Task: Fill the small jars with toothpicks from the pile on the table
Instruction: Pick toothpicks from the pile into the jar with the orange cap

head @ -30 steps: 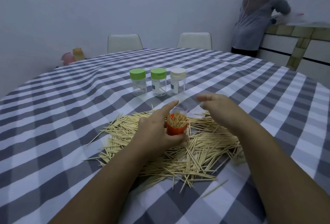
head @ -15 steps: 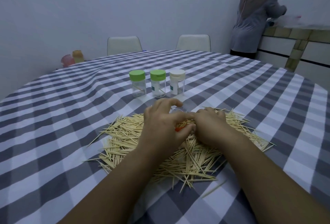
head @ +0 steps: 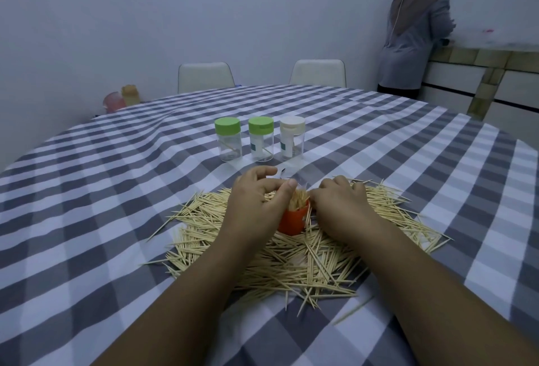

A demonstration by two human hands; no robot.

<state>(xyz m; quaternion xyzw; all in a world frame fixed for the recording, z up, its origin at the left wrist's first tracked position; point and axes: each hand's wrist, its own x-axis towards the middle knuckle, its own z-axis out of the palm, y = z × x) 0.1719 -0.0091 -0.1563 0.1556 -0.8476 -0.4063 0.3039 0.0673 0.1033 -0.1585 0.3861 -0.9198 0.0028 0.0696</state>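
**Orange jar held in the toothpick pile**

Left hand point(head: 256, 202) gripping the orange jar point(head: 293, 221) in the middle of the pile point(head: 291, 260), thumb at its rim, toothpicks standing inside. Right hand point(head: 339, 208) just right of the jar, fingers curled down on the pile; cannot tell if pinching any. Farther away, 3 capped jars point(head: 259, 139) in a row, nearly empty. Probably light, stiff, pointed sticks, easy to scatter: best pinched as a small parallel bundle at mid-length.
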